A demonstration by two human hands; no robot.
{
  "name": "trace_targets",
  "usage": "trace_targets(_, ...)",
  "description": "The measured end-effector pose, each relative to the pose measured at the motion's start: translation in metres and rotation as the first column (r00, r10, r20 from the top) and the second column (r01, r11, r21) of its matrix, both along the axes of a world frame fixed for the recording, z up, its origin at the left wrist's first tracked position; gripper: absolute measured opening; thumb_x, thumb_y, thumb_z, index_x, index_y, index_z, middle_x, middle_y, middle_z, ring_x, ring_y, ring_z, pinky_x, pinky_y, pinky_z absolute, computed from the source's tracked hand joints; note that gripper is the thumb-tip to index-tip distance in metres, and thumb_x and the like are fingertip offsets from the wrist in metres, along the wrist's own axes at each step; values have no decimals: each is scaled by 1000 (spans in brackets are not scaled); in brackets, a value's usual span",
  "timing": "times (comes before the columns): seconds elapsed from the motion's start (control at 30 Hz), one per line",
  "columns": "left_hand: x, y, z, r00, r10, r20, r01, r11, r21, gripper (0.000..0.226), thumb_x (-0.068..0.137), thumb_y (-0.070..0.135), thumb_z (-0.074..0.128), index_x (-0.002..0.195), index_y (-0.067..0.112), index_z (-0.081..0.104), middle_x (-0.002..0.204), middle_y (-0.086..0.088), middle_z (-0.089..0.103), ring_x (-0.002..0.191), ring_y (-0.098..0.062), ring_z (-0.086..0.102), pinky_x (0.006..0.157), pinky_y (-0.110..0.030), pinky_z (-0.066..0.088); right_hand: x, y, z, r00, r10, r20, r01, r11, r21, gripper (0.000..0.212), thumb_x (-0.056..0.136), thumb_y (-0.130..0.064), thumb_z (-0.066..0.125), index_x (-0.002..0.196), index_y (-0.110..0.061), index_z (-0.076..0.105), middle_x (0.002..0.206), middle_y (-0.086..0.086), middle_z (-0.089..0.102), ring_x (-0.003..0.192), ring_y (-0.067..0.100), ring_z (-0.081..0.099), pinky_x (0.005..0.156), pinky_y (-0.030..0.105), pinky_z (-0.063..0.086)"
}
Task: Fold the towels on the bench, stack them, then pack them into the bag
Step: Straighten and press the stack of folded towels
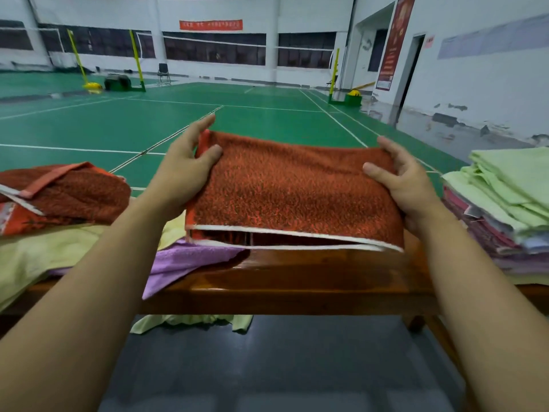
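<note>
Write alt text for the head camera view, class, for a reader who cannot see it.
Two bare hands, the left hand and right hand, grip the ends of a folded red towel above a wooden bench. Folded towels are stacked at right; unfolded towels lie left, with a green sports court behind.

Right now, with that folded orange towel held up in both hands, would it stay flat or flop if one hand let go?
The orange towel would probably flop: its near layers already sag apart between the left hand and right hand. It looks light, since thumbs and fingers alone hold it. Its nubby pile likely grips rather than slips.
</note>
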State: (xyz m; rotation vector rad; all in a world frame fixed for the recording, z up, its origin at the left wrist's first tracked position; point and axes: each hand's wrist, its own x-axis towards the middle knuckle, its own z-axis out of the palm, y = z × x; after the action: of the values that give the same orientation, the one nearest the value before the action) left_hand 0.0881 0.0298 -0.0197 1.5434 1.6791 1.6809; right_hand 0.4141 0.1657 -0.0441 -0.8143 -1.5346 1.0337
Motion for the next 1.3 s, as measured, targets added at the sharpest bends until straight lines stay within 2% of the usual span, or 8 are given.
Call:
trace_targets(0.1,-5,4,-14,980,-50,191,106,949,-296,58,102,8,55,151,37,42,133,-11,52,75,-19,65,61,-29,61,-2,3,-20,990,64,126,-30,967,-253,77,81,-15,80,149,-23,45,140,9,56,115,18,63,92,31,55)
trace_targets(0.17,-10,13,-33,1000,-13,20,21,885,-466,57,100,13,60,150,34,44,135,-11,56,87,-31,69,80,-46,62,-3,5,-39,926,84,368,34,952,-305,77,82,-11,81,150,-20,44,143,12,53,116,20,59,93,33,51)
trace_targets(0.27,-14,18,-56,928,-46,-370,-207,763,-613,65,95,25,67,154,21,39,147,-15,51,129,-32,54,108,-32,39,-5,5,-57,883,50,468,130,930,-344,76,79,-4,83,146,-14,48,139,17,54,106,24,60,88,36,51)
trace_targets(0.4,-8,19,-49,703,21,-711,-519,699,-492,68,94,53,59,152,22,38,147,-24,36,138,-43,32,115,-48,31,-2,7,-48,867,54,495,177,895,-408,54,77,-8,85,124,-15,61,109,12,65,90,23,64,79,35,54)
trace_targets(0.5,32,27,-42,717,-116,-687,-318,823,-471,60,101,54,45,151,20,42,150,-22,36,141,-41,32,119,-46,27,-1,10,-44,800,80,594,209,892,-402,39,78,-17,86,111,-16,65,110,10,67,95,23,62,83,35,48)
trace_targets(0.63,79,34,-79,614,-368,-698,-227,765,-603,63,106,54,20,158,18,28,166,-10,18,153,-31,16,124,-50,13,-1,8,-43,819,134,558,127,905,-405,21,83,-5,79,100,-16,72,112,11,70,102,29,67,94,41,54)
trace_targets(1.0,132,52,-103,484,-330,-810,-162,876,-454,57,107,47,18,161,25,18,170,-4,7,156,-25,5,125,-51,6,49,9,-25,863,-154,481,360,856,-371,29,83,10,71,105,-8,76,96,14,72,81,28,67,79,36,57)
trace_targets(1.3,148,65,-102,556,-411,-723,-90,835,-543,56,107,45,21,161,29,16,169,-9,2,156,-27,4,125,-51,4,30,-5,12,960,-89,266,185,913,-364,29,83,2,74,108,-11,77,101,16,75,88,29,70,76,33,59)
